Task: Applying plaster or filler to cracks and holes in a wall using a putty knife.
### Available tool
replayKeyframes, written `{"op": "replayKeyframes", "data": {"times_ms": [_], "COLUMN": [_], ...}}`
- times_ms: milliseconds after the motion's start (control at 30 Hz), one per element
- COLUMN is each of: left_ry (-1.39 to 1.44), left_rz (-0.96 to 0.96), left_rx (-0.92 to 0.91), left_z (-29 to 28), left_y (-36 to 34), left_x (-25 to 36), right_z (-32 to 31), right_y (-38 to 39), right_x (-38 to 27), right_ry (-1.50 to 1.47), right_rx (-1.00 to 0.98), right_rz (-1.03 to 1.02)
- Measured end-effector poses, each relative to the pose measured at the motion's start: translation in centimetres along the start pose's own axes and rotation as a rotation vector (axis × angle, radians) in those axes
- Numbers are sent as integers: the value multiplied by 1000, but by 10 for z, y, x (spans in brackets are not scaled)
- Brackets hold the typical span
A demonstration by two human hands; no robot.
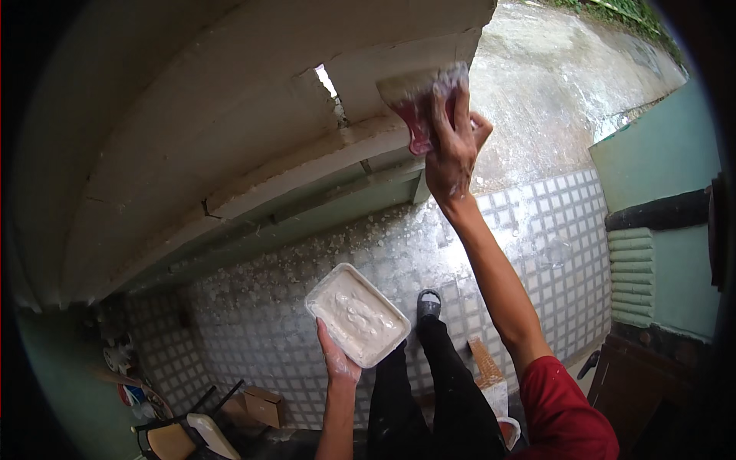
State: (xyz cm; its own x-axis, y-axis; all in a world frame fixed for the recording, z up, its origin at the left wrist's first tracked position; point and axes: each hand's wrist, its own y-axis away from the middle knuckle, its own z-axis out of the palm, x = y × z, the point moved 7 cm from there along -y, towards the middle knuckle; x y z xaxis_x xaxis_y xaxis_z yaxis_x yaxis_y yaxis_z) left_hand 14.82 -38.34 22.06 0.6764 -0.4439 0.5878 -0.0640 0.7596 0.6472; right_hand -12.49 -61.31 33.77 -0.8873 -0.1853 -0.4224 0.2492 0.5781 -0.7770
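My right hand [452,149] grips a red-handled scraper [419,123] with a wide blade, raised to the edge of the pale, rough wall [230,100] above; whether the blade touches it I cannot tell. A white smear covers my fingers. A narrow gap [326,80] in that surface shows light through it, left of the scraper. Lower down, my left hand [337,353] holds a shallow rectangular white tray [356,314] of lumpy white paste, gripping it at the lower left.
A spattered tiled floor [552,253] lies below, with my sandalled foot [429,305] on it. At lower left are a chair [169,443] and cardboard box [263,406]; near my legs, a bucket [507,432]. A green wall [659,153] stands right; concrete ground [544,69] stretches beyond.
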Motion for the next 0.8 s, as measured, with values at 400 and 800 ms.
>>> {"op": "replayKeyframes", "data": {"times_ms": [400,800], "left_ry": [8,39], "left_rz": [-14,-26], "left_rx": [13,39], "left_z": [2,0], "left_y": [3,5], "left_x": [1,1], "right_z": [32,50], "right_y": [34,10], "right_x": [8,-24], "right_ry": [84,-55], "right_rx": [-210,-112], "right_rz": [89,70]}}
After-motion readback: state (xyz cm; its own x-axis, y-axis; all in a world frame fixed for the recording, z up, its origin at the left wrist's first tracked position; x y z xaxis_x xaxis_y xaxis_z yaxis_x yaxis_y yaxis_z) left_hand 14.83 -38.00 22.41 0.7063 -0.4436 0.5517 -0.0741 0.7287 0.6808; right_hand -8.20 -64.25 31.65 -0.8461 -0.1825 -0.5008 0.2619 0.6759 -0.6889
